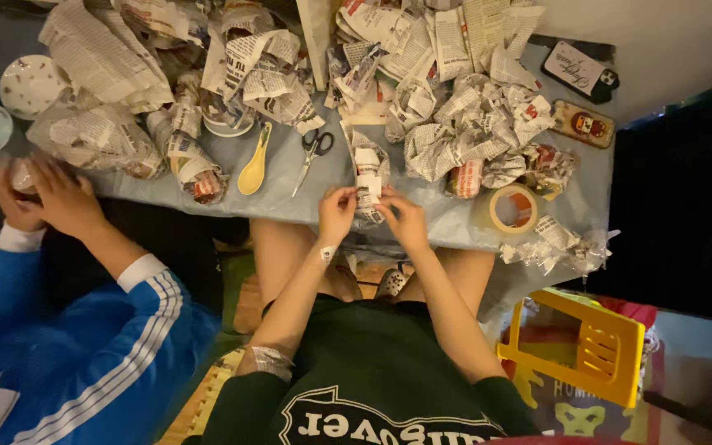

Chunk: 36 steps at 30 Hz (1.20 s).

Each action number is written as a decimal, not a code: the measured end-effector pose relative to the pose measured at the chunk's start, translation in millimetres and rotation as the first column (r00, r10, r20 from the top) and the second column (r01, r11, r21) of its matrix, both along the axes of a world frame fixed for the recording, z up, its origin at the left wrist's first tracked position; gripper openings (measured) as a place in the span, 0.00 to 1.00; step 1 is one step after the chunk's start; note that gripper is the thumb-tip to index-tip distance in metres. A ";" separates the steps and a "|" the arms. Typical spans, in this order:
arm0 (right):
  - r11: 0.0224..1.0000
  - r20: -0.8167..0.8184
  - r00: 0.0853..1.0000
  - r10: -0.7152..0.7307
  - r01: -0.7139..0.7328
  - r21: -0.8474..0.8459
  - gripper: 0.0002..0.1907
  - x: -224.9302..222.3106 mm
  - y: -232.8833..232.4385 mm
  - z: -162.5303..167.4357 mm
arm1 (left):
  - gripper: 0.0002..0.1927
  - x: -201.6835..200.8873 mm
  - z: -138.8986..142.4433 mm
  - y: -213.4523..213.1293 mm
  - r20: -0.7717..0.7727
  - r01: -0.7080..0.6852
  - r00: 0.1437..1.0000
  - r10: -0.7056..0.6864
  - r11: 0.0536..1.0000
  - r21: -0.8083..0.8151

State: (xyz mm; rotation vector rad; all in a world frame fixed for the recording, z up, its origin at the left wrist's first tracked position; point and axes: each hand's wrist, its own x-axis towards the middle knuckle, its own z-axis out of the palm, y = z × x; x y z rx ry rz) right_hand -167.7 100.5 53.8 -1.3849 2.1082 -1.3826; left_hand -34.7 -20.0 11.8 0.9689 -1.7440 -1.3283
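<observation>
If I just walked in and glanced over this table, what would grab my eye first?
Probably the heap of crumpled newspaper covering the far half of the table. At the near edge, the left hand and right hand pinch a small newspaper-wrapped bundle. Beyond them lie scissors and a yellow spoon, with a tape roll to the right.

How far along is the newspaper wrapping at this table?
Done: several wrapped bundles lie on the table. In hand: left hand and right hand hold a small paper-wrapped item. Left: two bare dishes and a yellow spoon.
</observation>
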 end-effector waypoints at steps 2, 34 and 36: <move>0.994 -0.055 0.998 0.006 0.000 0.105 0.08 0.3 -2.9 9.3 | 0.05 3.0 -1.6 5.4 -0.009 0.007 1.000 -0.007 0.999 -0.040; 0.854 -0.346 0.868 0.355 -0.151 0.498 0.28 -8.2 -36.4 24.4 | 0.18 -62.0 40.1 -74.0 -0.137 0.301 0.953 -0.271 0.785 0.541; 0.877 -0.351 0.869 0.349 -0.170 0.450 0.27 -8.9 -34.5 20.8 | 0.14 -61.6 37.3 -70.0 -0.166 0.357 0.934 -0.317 0.798 0.485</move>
